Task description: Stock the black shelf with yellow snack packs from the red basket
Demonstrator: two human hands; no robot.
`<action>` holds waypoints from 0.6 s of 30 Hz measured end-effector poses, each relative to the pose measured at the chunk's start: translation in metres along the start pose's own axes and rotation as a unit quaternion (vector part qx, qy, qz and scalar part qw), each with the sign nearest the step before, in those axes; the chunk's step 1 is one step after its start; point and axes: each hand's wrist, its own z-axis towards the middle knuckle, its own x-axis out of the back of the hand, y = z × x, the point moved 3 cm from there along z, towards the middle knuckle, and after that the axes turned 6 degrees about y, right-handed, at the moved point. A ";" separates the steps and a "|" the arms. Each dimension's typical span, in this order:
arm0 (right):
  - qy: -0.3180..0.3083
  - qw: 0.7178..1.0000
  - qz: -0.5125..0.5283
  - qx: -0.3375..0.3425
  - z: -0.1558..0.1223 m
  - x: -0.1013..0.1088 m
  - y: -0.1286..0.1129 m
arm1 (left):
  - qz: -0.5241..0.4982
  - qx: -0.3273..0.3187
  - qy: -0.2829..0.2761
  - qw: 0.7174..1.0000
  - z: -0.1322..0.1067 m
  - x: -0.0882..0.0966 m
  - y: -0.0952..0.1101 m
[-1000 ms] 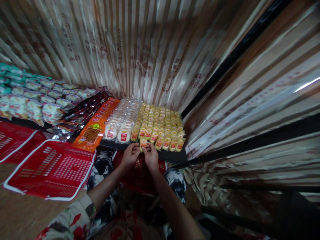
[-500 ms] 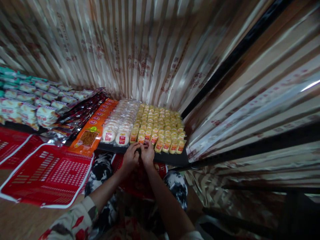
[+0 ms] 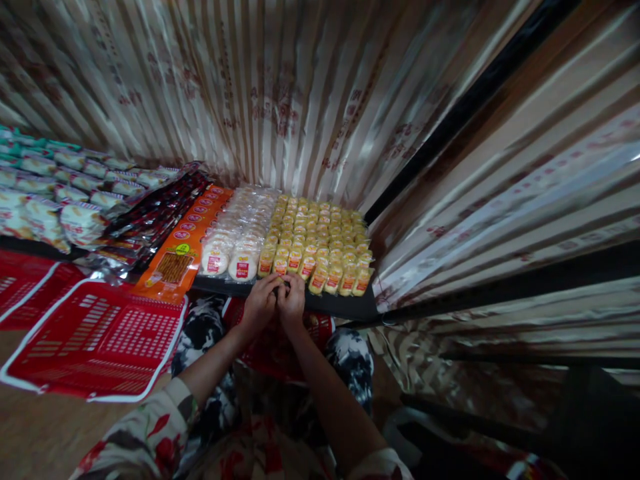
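Rows of small yellow wrapped snack cakes (image 3: pixel 320 240) stand packed together on a black shelf (image 3: pixel 345 305). At the front edge of these rows my left hand (image 3: pixel 259 305) and my right hand (image 3: pixel 292 301) are close together, fingers curled in. Both sets of fingertips meet at the lower end of a front yellow packet (image 3: pixel 281 261). Whether they grip this packet or something smaller between them is hidden by the fingers. Just left of the cakes lie round white snacks in clear wrappers (image 3: pixel 243 265).
Further left are an orange snack bag (image 3: pixel 176 257), dark shiny packets (image 3: pixel 150 220) and several white pouches (image 3: pixel 83 223). Red baskets with white rims (image 3: pixel 115 333) stand below the shelf. Another red basket (image 3: pixel 320 325) is between my knees. Striped plastic sheeting (image 3: pixel 300 100) and a black post (image 3: pixel 450 127) border the shelf.
The shelf and its goods have shifted slightly up in view. My hands have drawn a little lower relative to the front packets, with the fingers more curled.
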 end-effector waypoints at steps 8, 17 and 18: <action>-0.017 0.996 0.052 0.077 -0.037 0.021 -0.013 | -0.054 -0.004 -0.006 0.999 -0.030 0.024 0.001; -0.292 0.936 -0.172 -0.096 -0.095 -0.005 0.075 | 0.086 0.301 -0.351 0.882 -0.071 -0.019 -0.070; -0.308 0.927 -0.188 -0.104 -0.097 -0.010 0.083 | 0.084 0.318 -0.363 0.872 -0.071 -0.027 -0.076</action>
